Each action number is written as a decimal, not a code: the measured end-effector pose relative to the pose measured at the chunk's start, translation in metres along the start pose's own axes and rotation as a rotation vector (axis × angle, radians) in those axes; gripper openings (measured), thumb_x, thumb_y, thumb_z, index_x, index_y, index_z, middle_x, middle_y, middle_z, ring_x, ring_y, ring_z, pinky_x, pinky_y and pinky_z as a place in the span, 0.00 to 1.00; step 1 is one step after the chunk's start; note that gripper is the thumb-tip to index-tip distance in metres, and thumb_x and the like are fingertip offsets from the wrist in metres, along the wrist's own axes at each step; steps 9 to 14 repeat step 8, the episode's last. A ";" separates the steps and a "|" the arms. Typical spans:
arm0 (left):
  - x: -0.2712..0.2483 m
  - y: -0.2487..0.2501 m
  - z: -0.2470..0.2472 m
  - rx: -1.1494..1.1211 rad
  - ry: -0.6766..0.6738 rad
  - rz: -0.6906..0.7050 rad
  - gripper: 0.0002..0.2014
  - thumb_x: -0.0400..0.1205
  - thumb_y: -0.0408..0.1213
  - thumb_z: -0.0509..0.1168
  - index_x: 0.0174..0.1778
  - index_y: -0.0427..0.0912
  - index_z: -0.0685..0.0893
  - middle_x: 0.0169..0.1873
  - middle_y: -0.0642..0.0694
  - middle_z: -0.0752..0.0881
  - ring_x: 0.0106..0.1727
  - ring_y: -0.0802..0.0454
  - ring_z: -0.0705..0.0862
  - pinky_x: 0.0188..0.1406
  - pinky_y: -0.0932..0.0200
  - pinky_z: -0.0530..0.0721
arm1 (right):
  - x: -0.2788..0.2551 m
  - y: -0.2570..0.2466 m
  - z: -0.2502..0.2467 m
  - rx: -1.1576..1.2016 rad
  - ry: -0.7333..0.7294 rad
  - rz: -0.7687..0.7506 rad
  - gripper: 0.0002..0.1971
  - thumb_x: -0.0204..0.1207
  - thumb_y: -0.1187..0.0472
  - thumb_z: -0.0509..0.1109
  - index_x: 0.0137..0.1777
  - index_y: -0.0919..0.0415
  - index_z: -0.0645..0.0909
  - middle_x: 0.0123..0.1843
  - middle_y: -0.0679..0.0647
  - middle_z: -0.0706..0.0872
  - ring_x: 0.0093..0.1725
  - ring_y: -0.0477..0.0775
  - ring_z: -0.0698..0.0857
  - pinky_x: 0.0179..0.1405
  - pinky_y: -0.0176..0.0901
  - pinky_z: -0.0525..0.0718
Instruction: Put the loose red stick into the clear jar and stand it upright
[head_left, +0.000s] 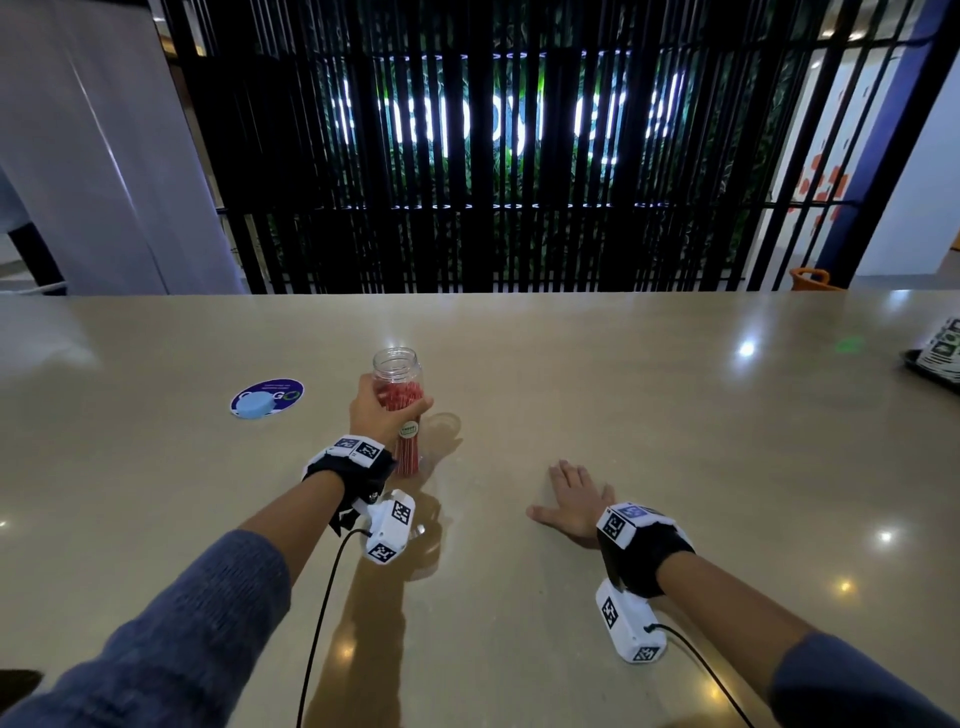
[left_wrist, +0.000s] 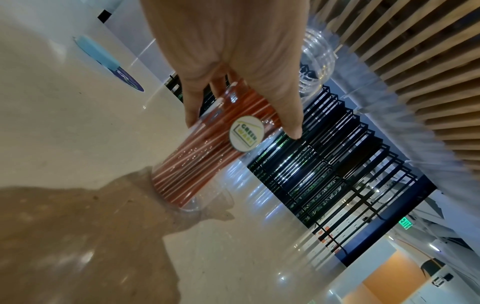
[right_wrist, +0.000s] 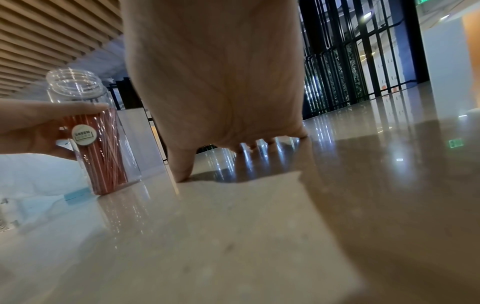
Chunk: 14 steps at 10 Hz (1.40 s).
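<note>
A clear jar (head_left: 400, 371) with no lid stands upright on the beige table (head_left: 675, 415), holding a bundle of red sticks (head_left: 406, 457). A round white label (left_wrist: 246, 133) is stuck on its side. My left hand (head_left: 382, 410) grips the jar around its middle, fingers and thumb curled round it. The same jar (right_wrist: 78, 90) and left hand (right_wrist: 31, 131) show in the right wrist view. My right hand (head_left: 574, 496) lies flat on the table to the jar's right, fingers straight and holding nothing. No loose stick shows on the table.
A light blue lid (head_left: 255, 404) lies on a round blue sticker (head_left: 283, 392) to the jar's left. A dark tray with patterned cups (head_left: 943, 353) sits at the table's right edge. Black railings (head_left: 467, 156) stand beyond the far edge.
</note>
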<state>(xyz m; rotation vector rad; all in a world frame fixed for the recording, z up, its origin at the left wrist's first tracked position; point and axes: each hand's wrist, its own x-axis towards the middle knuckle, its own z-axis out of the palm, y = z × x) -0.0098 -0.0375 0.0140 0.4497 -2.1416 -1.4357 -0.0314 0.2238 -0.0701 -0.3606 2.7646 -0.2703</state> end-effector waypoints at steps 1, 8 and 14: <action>-0.001 0.001 0.001 0.014 0.004 0.000 0.36 0.65 0.37 0.81 0.66 0.31 0.74 0.62 0.34 0.85 0.62 0.39 0.84 0.54 0.57 0.78 | -0.002 -0.001 -0.001 0.003 -0.005 0.002 0.45 0.77 0.34 0.55 0.86 0.56 0.42 0.87 0.50 0.38 0.86 0.56 0.40 0.81 0.67 0.46; 0.044 0.064 -0.030 0.149 -0.139 0.104 0.27 0.80 0.47 0.65 0.71 0.33 0.77 0.70 0.36 0.81 0.70 0.41 0.79 0.72 0.47 0.76 | 0.001 -0.036 -0.143 -0.155 0.072 -0.056 0.36 0.83 0.42 0.54 0.82 0.67 0.59 0.86 0.59 0.55 0.84 0.58 0.57 0.80 0.51 0.57; 0.044 0.064 -0.030 0.149 -0.139 0.104 0.27 0.80 0.47 0.65 0.71 0.33 0.77 0.70 0.36 0.81 0.70 0.41 0.79 0.72 0.47 0.76 | 0.001 -0.036 -0.143 -0.155 0.072 -0.056 0.36 0.83 0.42 0.54 0.82 0.67 0.59 0.86 0.59 0.55 0.84 0.58 0.57 0.80 0.51 0.57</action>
